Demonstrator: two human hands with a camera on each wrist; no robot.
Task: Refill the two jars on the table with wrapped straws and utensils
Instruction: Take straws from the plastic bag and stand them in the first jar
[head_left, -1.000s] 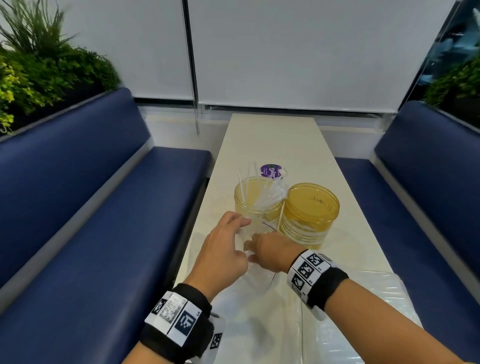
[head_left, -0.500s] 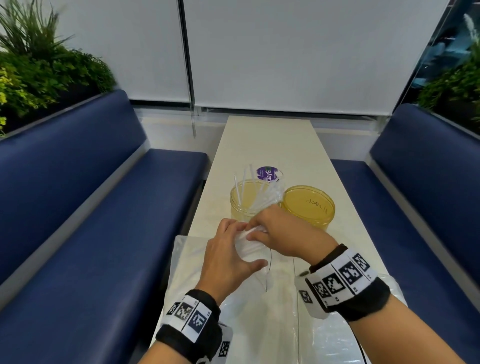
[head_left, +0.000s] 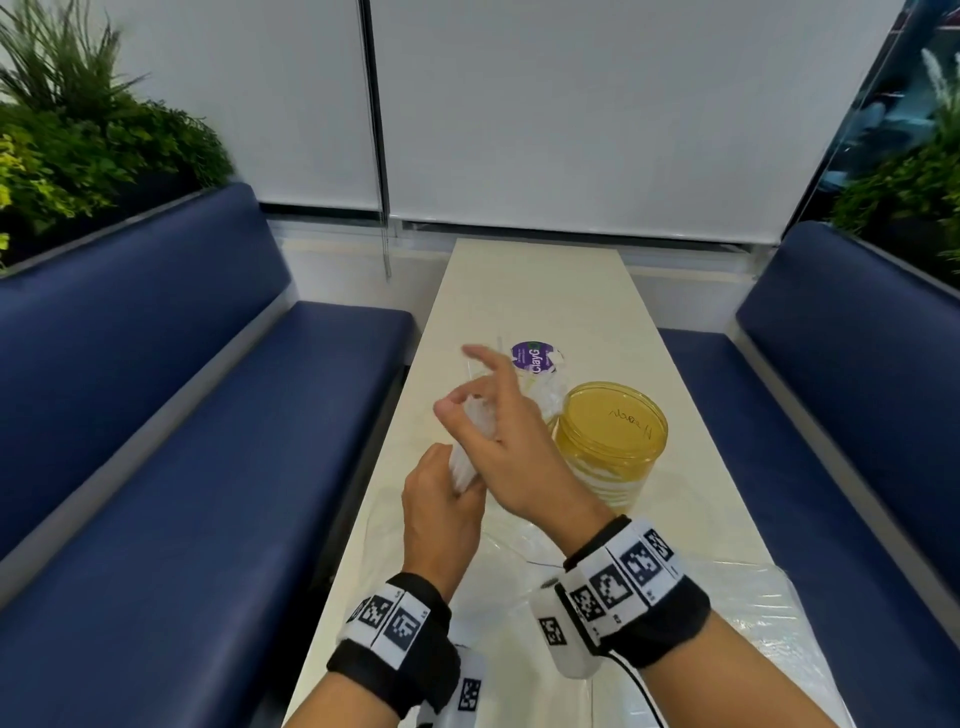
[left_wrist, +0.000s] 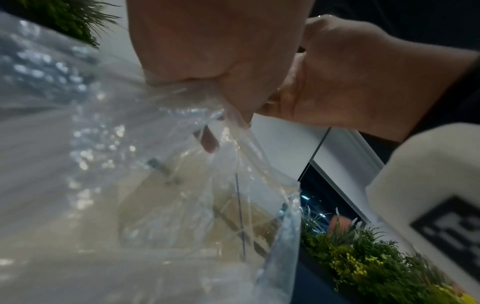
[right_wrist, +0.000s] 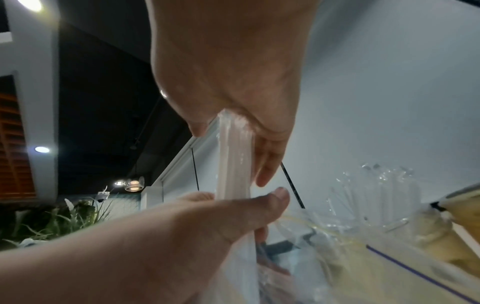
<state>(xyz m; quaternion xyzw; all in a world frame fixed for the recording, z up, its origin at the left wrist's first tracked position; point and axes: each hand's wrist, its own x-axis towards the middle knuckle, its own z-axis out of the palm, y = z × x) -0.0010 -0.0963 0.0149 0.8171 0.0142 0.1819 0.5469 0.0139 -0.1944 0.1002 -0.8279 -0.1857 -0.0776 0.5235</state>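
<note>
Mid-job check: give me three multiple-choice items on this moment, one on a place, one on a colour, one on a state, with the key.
1. Where is the lidded jar?
A. on the table, right of the hands
B. on the left bench
C. on the floor

2. What colour are the benches?
A. red
B. dark blue
C. green

3. What is the right hand doing?
A. resting flat on the table
B. twisting the jar's lid
C. gripping a bundle of wrapped straws

Key: 1 A, the jar stands on the tabletop beside the right hand. 2 B, both seats are navy. 3 C, the right wrist view shows fingers around the straws, the left hand holding the plastic bag below.
</note>
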